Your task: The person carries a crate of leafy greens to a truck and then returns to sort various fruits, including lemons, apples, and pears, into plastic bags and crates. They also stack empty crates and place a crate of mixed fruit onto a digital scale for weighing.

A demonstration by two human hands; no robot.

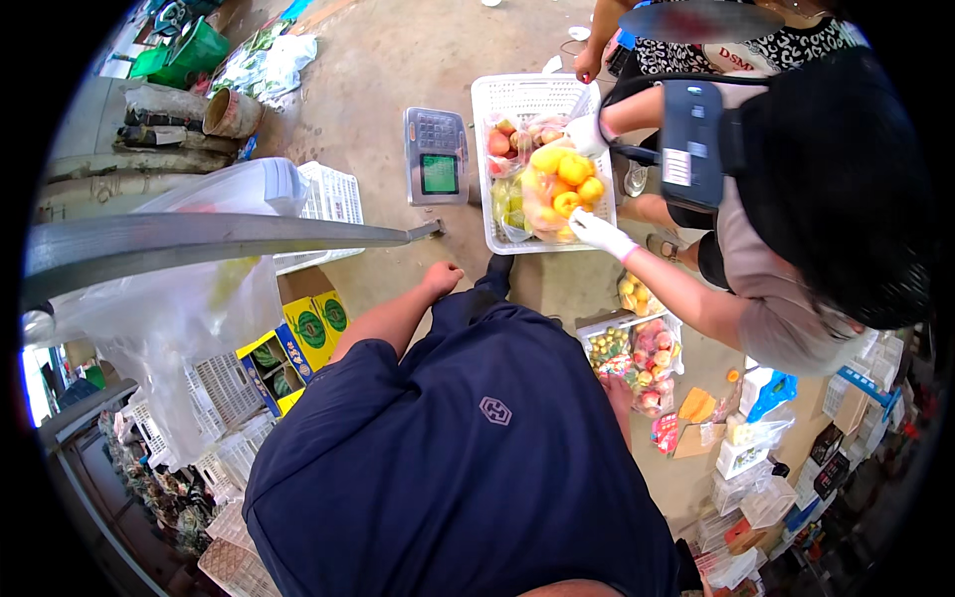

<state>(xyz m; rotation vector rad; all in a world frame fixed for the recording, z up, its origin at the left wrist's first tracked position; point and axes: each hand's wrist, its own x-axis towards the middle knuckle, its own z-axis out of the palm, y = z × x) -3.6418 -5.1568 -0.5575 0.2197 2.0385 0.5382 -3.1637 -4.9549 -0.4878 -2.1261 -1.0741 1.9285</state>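
Head view shows seemingly concrete floor [383, 85] around the fruit crate [507, 93].

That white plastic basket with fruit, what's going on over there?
A co-worker's white-gloved hands are on a clear bag of yellow-orange fruit at the white plastic basket, where bags of reddish fruit and yellow-green fruit also sit. The camera wearer's left hand appears empty, below the digital scale display in view; the right hand is partly hidden, its grip unclear.
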